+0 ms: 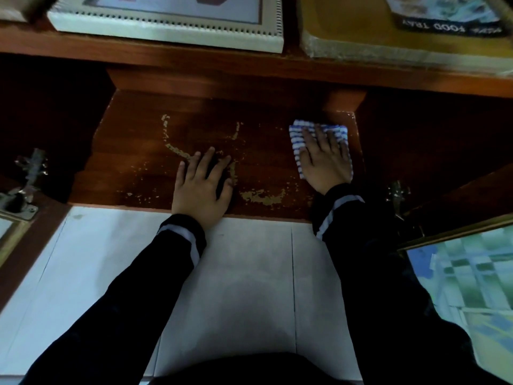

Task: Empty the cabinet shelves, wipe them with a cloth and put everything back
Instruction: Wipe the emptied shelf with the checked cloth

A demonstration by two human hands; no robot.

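Observation:
The bottom cabinet shelf is dark red-brown wood with pale, worn patches in its varnish and holds no objects. My right hand lies flat, fingers straight, pressing a blue-and-white checked cloth onto the shelf's far right corner. My left hand rests flat on the shelf near its front edge, fingers spread, holding nothing. Both arms wear dark sleeves with a grey stripe.
On the shelf above lie a white-framed picture and a yellow box with a printed tray pack on it. Open cabinet doors with metal hinges stand at both sides; the right door has patterned glass. White floor tiles lie below.

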